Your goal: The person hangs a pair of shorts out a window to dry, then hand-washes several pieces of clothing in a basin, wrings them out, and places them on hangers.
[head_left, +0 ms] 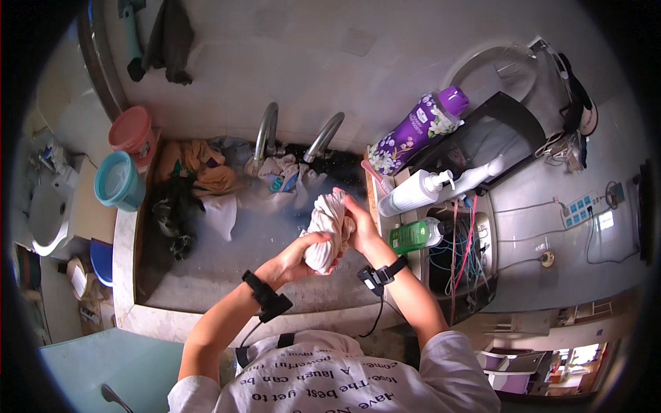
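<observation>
Bunched and twisted between my two hands is a pale pinkish-white cloth (326,230), held above the wide sink basin (261,279). My left hand (300,259) grips its lower end, thumb across the front. Around its upper right side wrap the fingers of my right hand (359,224). A black strap with a small device sits on each wrist. Behind the cloth, pale garments (284,171) lie beneath two curved metal taps (266,131). Orange-brown clothing (196,165) and a dark green garment (175,215) rest at the basin's left. What the cloth is exactly, I cannot tell.
Right of the basin stand a purple bottle (416,131), a white pump bottle (413,193), a green bottle (415,235) and a bin-like holder with cords (458,255). A pink bucket (132,134) and a teal bucket (118,180) occupy the left ledge. The pale basin rim (172,320) runs before me.
</observation>
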A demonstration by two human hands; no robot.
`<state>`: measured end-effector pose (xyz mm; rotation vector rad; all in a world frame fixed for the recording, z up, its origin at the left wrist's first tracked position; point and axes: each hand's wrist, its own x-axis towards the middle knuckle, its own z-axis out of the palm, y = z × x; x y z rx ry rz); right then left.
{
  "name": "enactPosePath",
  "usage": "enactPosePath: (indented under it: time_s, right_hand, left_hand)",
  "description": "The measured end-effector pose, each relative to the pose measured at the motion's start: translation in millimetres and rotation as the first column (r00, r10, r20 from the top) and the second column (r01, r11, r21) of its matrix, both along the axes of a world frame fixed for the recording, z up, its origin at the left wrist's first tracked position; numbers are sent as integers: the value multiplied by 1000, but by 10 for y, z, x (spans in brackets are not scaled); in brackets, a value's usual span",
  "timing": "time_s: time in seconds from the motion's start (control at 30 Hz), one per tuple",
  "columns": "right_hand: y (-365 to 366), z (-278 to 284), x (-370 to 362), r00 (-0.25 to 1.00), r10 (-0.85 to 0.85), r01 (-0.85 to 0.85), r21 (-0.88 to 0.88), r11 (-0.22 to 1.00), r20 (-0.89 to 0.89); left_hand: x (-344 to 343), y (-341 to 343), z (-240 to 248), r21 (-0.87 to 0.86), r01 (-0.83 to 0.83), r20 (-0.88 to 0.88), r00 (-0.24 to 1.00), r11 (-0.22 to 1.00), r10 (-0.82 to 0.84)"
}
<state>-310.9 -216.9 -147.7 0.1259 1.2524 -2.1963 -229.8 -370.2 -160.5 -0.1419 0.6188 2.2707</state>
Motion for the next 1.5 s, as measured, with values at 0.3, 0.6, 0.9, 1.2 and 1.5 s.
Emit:
enactPosePath:
  time_s: [0.3,0.6,0.9,1.2,1.5]
  right_hand:
    - [-59,142,160,950,65,-215,-489,845,-304]
    - [-102,528,297,946,-172,168,-39,985,-274]
    - [-235,56,125,916,-291,341,155,927,-275]
    - [-218,-484,0,904,-302,403,367,838,-304]
    - [-55,-387,77,969,-126,223,535,815,-211]
  left_hand:
    - [244,157,350,539,-136,218,976,831,19]
    - [204,5,267,76,-74,-249,964,994,91]
    - [52,102,31,-642,-431,-590,806,634,-50]
    - [-39,210,-404,-879,-393,-464,837,271,-290]
    - [66,198,-318,-296,-15,-120,993,955,-22]
